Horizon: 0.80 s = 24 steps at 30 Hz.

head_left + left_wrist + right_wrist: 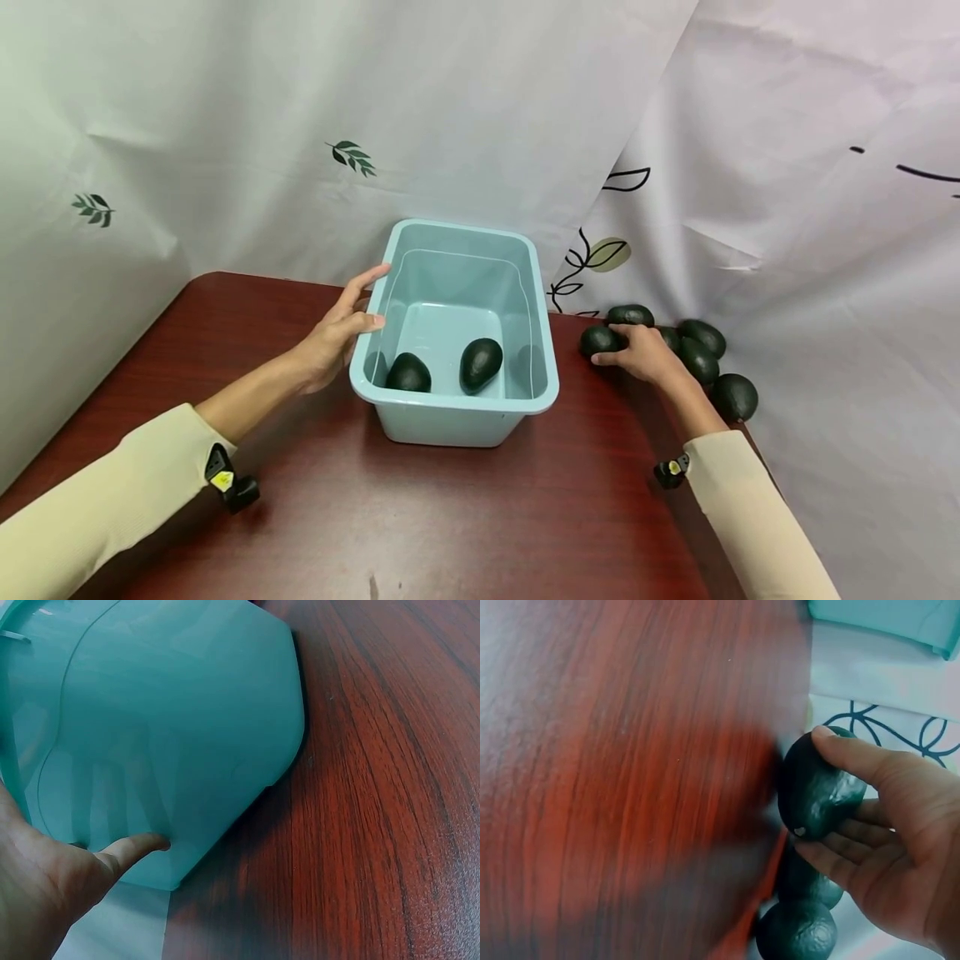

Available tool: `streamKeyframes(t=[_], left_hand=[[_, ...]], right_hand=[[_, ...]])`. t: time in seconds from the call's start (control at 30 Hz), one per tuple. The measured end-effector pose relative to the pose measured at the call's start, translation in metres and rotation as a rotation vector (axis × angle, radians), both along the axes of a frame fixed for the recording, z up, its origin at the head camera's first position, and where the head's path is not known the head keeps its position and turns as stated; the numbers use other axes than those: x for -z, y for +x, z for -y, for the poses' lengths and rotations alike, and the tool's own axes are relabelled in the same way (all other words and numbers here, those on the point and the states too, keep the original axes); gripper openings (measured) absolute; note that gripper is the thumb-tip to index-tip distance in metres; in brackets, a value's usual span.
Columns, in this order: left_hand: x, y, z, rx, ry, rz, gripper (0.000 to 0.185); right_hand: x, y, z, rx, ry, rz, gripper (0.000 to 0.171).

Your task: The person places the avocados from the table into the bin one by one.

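1. The right hand [640, 352] has its fingers closed in on one dark green avocado [597, 342], thumb on one side and the other fingers on the opposite side, so the gap is only as wide as the fruit.
2. That held avocado is at the right-hand part of the counter [450, 512], well apart from the tub; whether it touches the counter cannot be told.
3. Just behind it lies another avocado [632, 314], and to the right of the hand a cluster of four avocados [698, 362] sits along the counter's edge by the cloth [525, 108], one partly hidden by the hand.
4. The left hand [332, 340] rests at the left side of the pale blue tub [450, 427], its fingers spread and fairly straight; thumb and index finger lie on the rim, and the left wrist view shows another finger against the outer wall.
5. The tub stands upright on the counter with two avocados [481, 365] inside, near its front wall and apart from each other.
6. Pale sleeves [112, 493] cover both forearms, and the cloth bears leaf prints.
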<state>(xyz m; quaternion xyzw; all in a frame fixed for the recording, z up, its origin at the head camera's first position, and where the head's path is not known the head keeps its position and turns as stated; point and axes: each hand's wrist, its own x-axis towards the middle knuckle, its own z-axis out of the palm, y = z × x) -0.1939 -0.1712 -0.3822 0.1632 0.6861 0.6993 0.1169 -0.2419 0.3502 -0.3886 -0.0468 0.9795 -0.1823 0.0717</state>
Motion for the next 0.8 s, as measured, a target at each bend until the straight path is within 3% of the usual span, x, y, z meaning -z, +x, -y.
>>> streamKeyframes(t=[0.8], left_hand=[[-0.002, 0.0, 0.0, -0.001, -0.02, 0.006, 0.083]], right_hand=[[-0.004, 0.011, -0.002, 0.06, -0.066, -0.121, 0.093]])
